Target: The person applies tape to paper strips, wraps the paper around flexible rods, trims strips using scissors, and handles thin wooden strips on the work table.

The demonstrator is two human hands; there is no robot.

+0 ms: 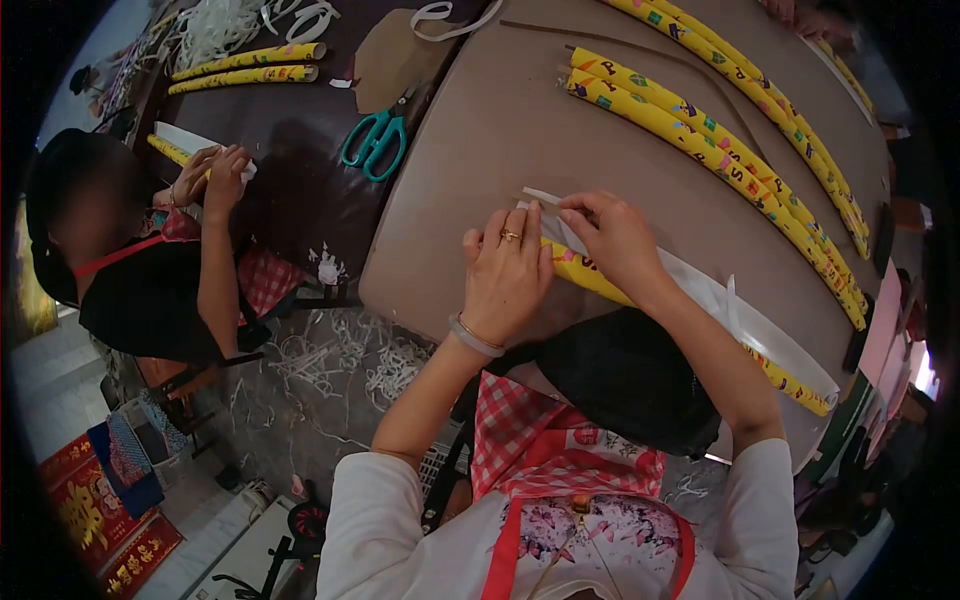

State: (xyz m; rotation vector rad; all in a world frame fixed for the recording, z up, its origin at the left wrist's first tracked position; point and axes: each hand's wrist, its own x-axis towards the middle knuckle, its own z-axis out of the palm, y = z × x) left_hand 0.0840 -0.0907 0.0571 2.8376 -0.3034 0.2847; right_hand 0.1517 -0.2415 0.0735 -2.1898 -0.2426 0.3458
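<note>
While left hand [510, 258] touches tube [585, 272] — scissors [372, 147] (teal-handled), other tubes [722, 166] lie beyond.

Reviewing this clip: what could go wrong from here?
The left hand and right hand both work at one end of the yellow tube, so its unheld far end might shift or roll. The loose white flap lies open along it and could crease or fold crookedly. White strips litter the floor, a possible slip hazard.
</note>
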